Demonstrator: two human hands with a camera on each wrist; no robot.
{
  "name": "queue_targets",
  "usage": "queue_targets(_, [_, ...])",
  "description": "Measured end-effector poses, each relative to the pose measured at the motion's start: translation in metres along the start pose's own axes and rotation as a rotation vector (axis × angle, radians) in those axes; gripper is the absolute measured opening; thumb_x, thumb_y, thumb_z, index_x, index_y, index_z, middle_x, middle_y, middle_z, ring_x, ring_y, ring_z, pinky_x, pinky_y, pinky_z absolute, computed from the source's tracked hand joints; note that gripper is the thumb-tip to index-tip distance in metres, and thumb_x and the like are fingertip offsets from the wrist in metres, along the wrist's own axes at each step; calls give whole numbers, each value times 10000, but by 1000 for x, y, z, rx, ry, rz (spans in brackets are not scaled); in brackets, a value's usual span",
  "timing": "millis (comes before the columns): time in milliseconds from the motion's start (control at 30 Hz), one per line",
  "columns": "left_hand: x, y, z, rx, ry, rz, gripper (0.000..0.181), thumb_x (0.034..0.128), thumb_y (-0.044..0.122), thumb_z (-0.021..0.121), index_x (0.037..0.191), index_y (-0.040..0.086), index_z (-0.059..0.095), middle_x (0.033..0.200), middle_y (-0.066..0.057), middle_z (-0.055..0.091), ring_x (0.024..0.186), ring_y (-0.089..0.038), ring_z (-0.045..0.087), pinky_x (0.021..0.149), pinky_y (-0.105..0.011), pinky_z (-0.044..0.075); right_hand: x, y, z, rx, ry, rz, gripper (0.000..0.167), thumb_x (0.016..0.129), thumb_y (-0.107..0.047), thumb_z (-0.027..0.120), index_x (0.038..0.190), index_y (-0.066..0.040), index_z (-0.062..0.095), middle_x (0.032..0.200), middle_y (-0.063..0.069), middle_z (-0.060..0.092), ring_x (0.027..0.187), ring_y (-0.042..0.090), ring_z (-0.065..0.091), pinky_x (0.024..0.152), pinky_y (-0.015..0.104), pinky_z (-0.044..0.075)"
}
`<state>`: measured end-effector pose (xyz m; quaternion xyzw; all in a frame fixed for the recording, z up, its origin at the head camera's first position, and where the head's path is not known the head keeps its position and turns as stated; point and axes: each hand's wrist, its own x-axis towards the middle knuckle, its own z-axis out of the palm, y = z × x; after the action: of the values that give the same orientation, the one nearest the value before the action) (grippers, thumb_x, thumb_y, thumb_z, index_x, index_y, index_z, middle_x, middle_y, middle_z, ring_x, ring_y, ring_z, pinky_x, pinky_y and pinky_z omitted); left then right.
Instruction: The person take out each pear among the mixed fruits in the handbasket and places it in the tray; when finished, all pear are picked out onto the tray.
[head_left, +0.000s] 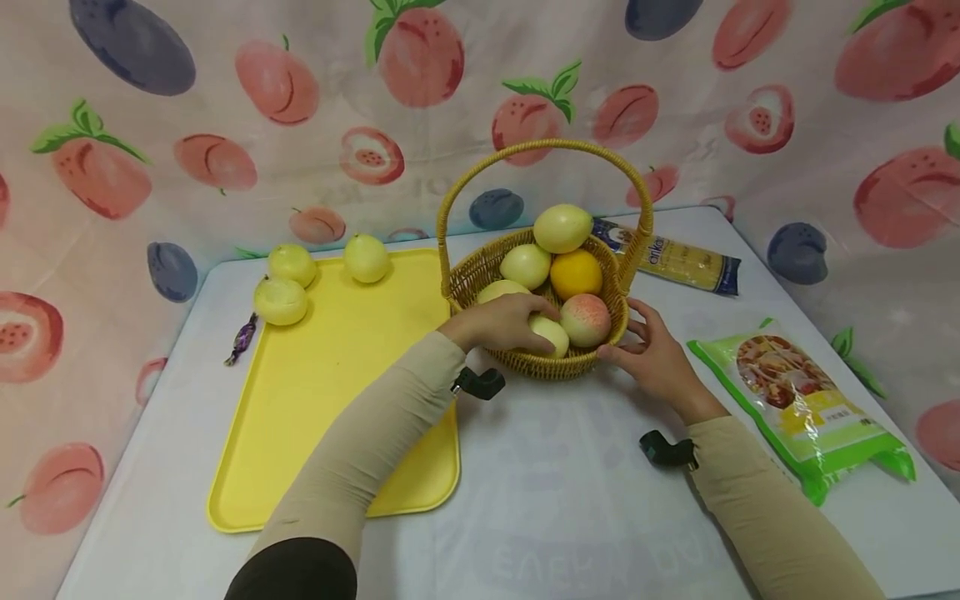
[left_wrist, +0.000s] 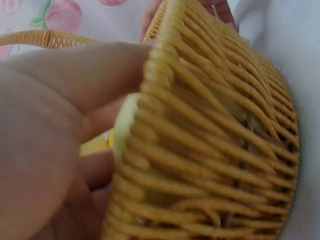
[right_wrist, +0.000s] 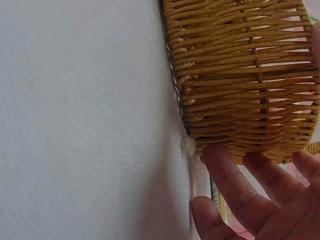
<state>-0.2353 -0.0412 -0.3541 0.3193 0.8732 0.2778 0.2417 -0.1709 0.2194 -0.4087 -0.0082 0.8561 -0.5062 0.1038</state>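
Note:
A wicker basket point(head_left: 551, 367) with a tall arched handle stands on the table, holding several fruits. My left hand point(head_left: 504, 323) reaches in over its front left rim. Its thumb and fingers grip a pale yellow-green round fruit point(head_left: 551, 335), partly hidden by the hand; in the left wrist view a sliver of the fruit point(left_wrist: 126, 125) shows behind the rim. Beside it lie a pink-and-cream peach point(head_left: 586, 321), an orange point(head_left: 576, 273) and more pale fruits point(head_left: 562, 228). My right hand point(head_left: 656, 362) touches the basket's right side, its fingers point(right_wrist: 245, 192) spread against the outer weave.
Left of the basket lies a yellow tray point(head_left: 337, 392), with pale yellow-green fruits point(head_left: 366, 257) at its far edge and far left corner. A purple wrapped candy point(head_left: 242, 340) is beside it. At right are a long pasta packet point(head_left: 690, 262) and a green food bag point(head_left: 806, 404).

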Motion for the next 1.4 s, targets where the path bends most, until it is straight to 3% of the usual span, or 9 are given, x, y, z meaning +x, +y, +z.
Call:
queue_targets(300, [6, 1, 0, 43, -86, -34, 570, 946, 352, 710, 1457, 188, 518, 1468, -2, 494, 1274, -152, 471, 1037, -317, 391, 0, 2, 1, 15, -6, -3, 1055, 892, -471, 740, 1623, -219, 22, 1576, 228, 315, 1301, 440, 490, 1040, 589, 402])
queue_targets(533, [8, 0, -2, 30, -97, -46, 580, 942, 374, 710, 1462, 205, 517, 1465, 7, 492, 1260, -143, 469, 1042, -323, 386, 1, 1, 0, 12, -6, -6, 1058, 887, -482, 740, 1623, -223, 25, 1575, 224, 320, 1299, 438, 493, 1042, 589, 401])
queue_targets(933, [0, -1, -1, -64, -8, -27, 602, 893, 425, 752, 1420, 213, 553, 1364, 11, 549, 1133, -164, 529, 947, -329, 446, 2, 2, 0, 2, -11, 9, 1069, 876, -503, 743, 1623, -232, 28, 1577, 219, 319, 1295, 434, 498, 1039, 586, 407])
queue_targets(1400, [-20, 8, -16, -56, 106, 9, 601, 847, 497, 778, 1355, 236, 593, 1231, 47, 615, 1046, -146, 564, 902, -323, 461, 1, 3, -2, 6, -18, -27, 1046, 897, -457, 740, 1622, -214, 26, 1569, 213, 338, 1232, 412, 557, 1029, 585, 415])
